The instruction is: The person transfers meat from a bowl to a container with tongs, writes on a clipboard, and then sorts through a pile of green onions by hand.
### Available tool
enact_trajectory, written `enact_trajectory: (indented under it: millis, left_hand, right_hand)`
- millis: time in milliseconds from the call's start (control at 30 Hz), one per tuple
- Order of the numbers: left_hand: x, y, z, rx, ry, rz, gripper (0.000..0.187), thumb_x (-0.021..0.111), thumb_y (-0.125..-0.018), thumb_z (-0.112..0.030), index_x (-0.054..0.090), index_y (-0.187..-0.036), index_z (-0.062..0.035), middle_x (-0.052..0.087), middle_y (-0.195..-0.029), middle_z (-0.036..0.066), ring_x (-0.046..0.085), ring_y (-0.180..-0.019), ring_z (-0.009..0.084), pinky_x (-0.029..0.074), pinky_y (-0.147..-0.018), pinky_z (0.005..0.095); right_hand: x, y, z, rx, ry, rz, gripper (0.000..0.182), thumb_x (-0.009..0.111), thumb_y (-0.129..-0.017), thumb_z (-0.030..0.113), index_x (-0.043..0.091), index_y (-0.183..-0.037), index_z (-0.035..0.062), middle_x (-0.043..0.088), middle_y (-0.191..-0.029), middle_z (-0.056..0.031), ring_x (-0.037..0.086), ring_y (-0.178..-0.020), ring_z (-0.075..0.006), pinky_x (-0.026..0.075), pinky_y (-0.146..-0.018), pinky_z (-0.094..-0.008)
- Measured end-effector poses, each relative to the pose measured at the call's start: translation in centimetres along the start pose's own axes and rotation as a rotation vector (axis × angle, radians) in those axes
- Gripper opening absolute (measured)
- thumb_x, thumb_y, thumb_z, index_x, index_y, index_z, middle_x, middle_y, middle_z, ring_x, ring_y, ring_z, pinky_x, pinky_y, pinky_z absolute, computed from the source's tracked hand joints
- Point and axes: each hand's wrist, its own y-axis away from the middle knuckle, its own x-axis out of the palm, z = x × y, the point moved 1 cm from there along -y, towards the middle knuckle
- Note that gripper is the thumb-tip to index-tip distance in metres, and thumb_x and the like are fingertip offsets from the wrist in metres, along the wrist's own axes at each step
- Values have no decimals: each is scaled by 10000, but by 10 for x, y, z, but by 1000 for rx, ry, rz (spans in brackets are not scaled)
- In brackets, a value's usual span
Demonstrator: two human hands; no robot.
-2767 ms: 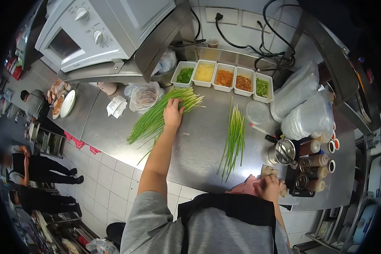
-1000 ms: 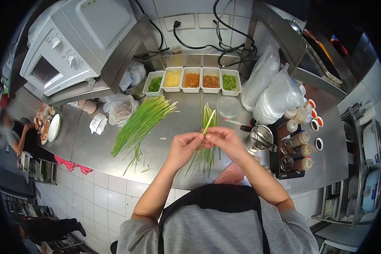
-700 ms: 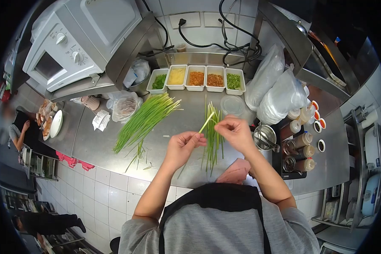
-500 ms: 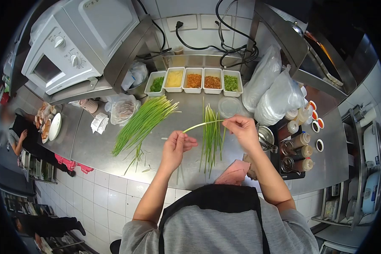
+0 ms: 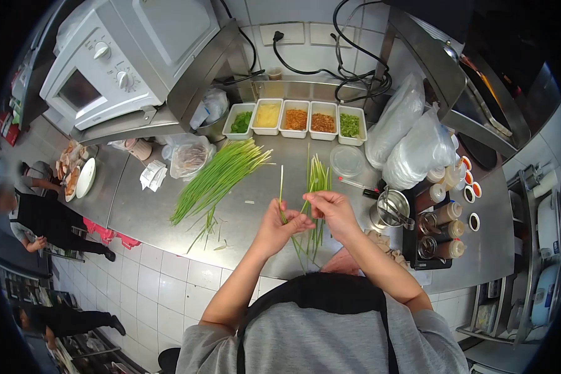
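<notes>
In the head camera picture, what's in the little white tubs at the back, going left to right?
Chopped dark greens → pale yellow stuff → orange bits → reddish-brown bits → bright chopped greens. What each one is exactly, I cannot tell.

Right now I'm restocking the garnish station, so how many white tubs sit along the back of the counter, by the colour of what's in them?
Green filling: 2
Yellow filling: 1
Orange-brown filling: 2
Total: 5 tubs
</notes>
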Motion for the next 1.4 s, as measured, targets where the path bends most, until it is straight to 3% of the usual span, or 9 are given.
enact_trajectory:
  millis: [100,300,500,600,667,833,1133,1233,1400]
  left_hand:
    - [-19,9,-2,-51,-13,-81,319,532,-884,30,259,-967,-114,626,-866,173,661,-819,272,564,-739,346]
    - [-43,43,-14,-86,-107,-124,285,510,-896,25,251,-930,-92,625,-828,182,663,-806,281,567,-736,362]
    - [-68,91,-22,-25,6,-277,259,495,-898,29,257,-901,-72,613,-809,171,661,-792,264,570,-730,351]
    - [-79,107,-23,-13,31,-363,256,497,-902,22,259,-903,-72,610,-806,170,659,-803,258,566,-753,356]
    - [-82,106,-24,31,37,-367,252,499,-904,15,265,-906,-79,620,-807,175,662,-807,266,565,-764,370]
    - [-79,88,-23,73,-6,-291,243,493,-911,6,264,-916,-74,612,-822,169,655,-822,250,558,-763,343]
    - [-80,71,-13,43,32,-225,234,484,-917,1,267,-951,-81,626,-884,204,646,-882,276,533,-816,357]
    - [-84,72,-15,29,-15,-293,225,467,-919,7,265,-954,-86,623,-891,201,645,-882,285,530,-822,361]
    - [-98,60,-5,113,-76,-388,212,414,-891,52,261,-953,-82,611,-877,188,648,-861,286,536,-802,350]
  right_hand:
    - [10,-3,5,-455,563,-166,178,618,-856,129,659,-981,9,576,-725,-29,519,-571,-132,422,-550,-257]
    - [35,-14,17,-973,1117,222,205,657,-772,93,661,-971,41,563,-768,-102,555,-650,-283,456,-583,-326]
    - [65,-48,-9,-555,663,333,202,607,-830,86,662,-1023,62,614,-780,-57,574,-622,-154,461,-564,-270]
    - [70,-60,-25,-79,513,449,269,551,-883,81,615,-1144,74,599,-739,-38,499,-559,-68,404,-516,-224]
    - [88,-42,-13,209,831,668,310,560,-893,133,582,-1198,82,584,-689,-18,470,-530,-68,391,-505,-209]
    - [88,-37,-23,323,552,773,353,614,-874,245,596,-1189,87,574,-640,8,456,-516,-60,380,-486,-211]
    - [52,-56,4,-76,156,211,155,625,-864,155,692,-911,23,545,-665,18,451,-549,-63,349,-521,-199]
    - [48,-51,20,-548,356,223,94,642,-833,122,693,-818,45,547,-715,-4,496,-629,-97,382,-576,-231]
    - [81,8,32,-1283,761,649,114,613,-779,65,663,-881,75,542,-752,-43,544,-706,-202,425,-668,-306]
